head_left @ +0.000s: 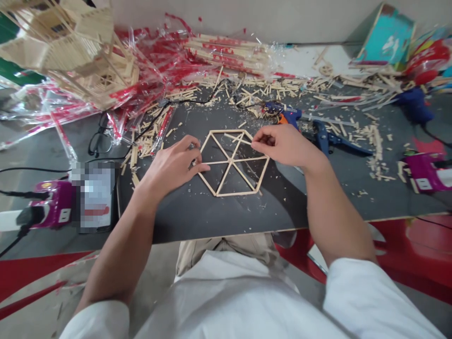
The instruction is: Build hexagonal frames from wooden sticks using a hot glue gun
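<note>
A hexagonal frame of thin wooden sticks [230, 160], with spokes meeting in its middle, lies flat on the dark tabletop in front of me. My left hand [176, 162] grips the frame's left corner between thumb and curled fingers. Above the upper right of the frame, my right hand [284, 146] pinches one end of a short wooden stick [236, 138]. That stick points left across the upper part of the hexagon, over one spoke. Whether it touches the frame I cannot tell.
Blue glue gun [282, 112] and blue-handled cutter [335, 140] lie behind my right hand. Stick offcuts and red-printed plastic wrappers [151, 61] cover the back. A stick model [70, 52] stands at back left. Purple power strips [52, 205] and a phone [97, 197] sit at the sides.
</note>
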Demonstrator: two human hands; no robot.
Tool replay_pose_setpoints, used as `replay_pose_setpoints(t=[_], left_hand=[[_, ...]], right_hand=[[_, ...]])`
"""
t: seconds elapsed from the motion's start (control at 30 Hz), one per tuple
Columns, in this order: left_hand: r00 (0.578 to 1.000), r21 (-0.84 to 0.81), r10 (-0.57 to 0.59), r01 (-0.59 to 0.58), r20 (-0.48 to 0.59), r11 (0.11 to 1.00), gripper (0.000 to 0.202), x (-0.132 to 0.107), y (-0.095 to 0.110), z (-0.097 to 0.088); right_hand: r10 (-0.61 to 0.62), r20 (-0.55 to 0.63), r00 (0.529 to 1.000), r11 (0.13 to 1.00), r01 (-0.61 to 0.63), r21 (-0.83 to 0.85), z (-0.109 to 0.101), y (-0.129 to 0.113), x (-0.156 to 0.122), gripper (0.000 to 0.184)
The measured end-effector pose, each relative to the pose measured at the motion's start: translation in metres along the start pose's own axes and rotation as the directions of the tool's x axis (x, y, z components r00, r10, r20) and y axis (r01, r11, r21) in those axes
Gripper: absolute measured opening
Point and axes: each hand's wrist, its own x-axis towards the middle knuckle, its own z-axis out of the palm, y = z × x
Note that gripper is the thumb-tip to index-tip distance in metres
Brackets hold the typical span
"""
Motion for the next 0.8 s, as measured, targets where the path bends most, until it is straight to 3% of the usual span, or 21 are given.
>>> replay_pose_setpoints(t=[0.13,0.33,0.53,0.8], left_hand=[[0.998,0.075,-0.028,0.032,-0.048,0.997,0.037,0.001,0.001,0.004],[0.994,0.056,0.033,-0.027,-0.108,0.998,0.029,0.003,0.004,0.008],[0.977,0.018,0.147,-0.146,-0.155,0.989,0.033,0.008,0.017,0.021],[0.975,-0.093,0.145,-0.162,-0.167,0.982,0.036,0.01,0.023,0.031]], right_hand=[[-0.126,0.048,0.991,0.981,0.131,-0.143,-0.006,0.005,0.0,0.024],[-0.169,0.16,0.973,0.972,0.191,-0.139,-0.012,0.014,-0.001,0.029],[-0.183,0.191,0.964,0.962,0.216,-0.167,-0.008,0.019,0.002,0.025],[-0.161,0.205,0.965,0.97,0.193,-0.147,-0.005,0.02,0.003,0.03]])
